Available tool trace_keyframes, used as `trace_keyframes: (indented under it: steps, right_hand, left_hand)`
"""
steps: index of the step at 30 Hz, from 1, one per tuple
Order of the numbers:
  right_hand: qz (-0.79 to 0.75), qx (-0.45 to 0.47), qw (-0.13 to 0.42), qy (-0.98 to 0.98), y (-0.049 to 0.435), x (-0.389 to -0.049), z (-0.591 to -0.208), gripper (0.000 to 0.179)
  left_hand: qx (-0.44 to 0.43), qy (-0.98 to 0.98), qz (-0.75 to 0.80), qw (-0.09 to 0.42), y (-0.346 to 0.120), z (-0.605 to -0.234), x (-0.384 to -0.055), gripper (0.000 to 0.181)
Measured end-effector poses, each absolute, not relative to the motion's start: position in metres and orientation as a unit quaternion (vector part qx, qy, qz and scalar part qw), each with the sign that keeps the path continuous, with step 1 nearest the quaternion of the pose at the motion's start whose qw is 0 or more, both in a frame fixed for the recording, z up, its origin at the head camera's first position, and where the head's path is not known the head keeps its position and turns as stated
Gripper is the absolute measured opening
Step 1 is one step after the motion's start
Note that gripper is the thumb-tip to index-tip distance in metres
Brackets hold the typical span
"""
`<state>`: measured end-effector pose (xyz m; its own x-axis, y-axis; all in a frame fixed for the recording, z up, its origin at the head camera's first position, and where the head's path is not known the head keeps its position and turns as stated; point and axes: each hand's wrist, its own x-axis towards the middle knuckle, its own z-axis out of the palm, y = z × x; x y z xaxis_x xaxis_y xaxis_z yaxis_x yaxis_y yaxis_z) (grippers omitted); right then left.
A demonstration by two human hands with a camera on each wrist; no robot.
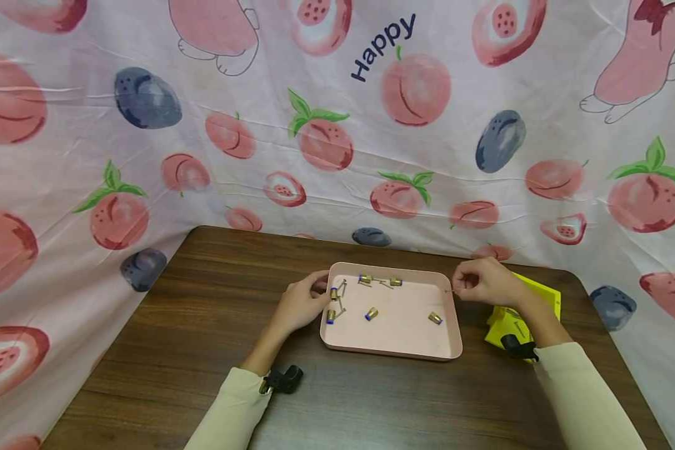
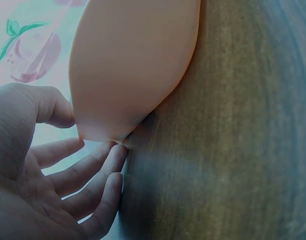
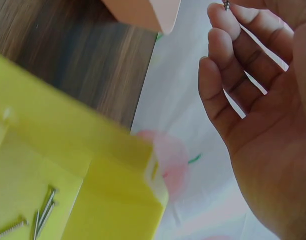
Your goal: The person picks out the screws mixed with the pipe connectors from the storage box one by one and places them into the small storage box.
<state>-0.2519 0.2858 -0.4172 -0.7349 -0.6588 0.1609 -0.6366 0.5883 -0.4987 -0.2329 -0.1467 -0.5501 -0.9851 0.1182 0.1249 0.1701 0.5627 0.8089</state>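
A shallow pink tray (image 1: 394, 344) lies on the table. My left hand (image 1: 300, 304) holds the tray's left side; in the left wrist view its thumb is at the rim and its fingertips touch the outer wall. My right hand (image 1: 486, 281) pinches a thin screw (image 1: 449, 290) at the tray's right rim. The threaded end of the screw (image 3: 226, 4) shows at the fingertips in the right wrist view. Inside the tray are several brass fittings with blue ends, one fitting (image 1: 372, 314) near the middle, and several screws (image 1: 340, 305) along the left and back.
A yellow box (image 1: 531, 294) stands right of the tray, partly under my right forearm. Several screws (image 3: 45, 212) lie in it. The brown wooden table (image 1: 202, 312) meets a fruit-print cloth (image 1: 326, 206) at its back edge.
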Motion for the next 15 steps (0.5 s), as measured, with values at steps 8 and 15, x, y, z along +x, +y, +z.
trace_keyframes:
  steps: [8,15]
  right_hand:
    - [-0.28,-0.358,0.027,0.89,0.311,-0.246,-0.411,0.024]
    - [-0.262,-0.353,0.003,0.898,0.331,-0.242,-0.408,0.024]
  left_hand:
    - [-0.069,-0.887,-0.457,0.026,-0.146,-0.56,-0.24,0.059]
    - [-0.065,-0.889,-0.452,0.02,-0.146,-0.561,-0.242,0.057]
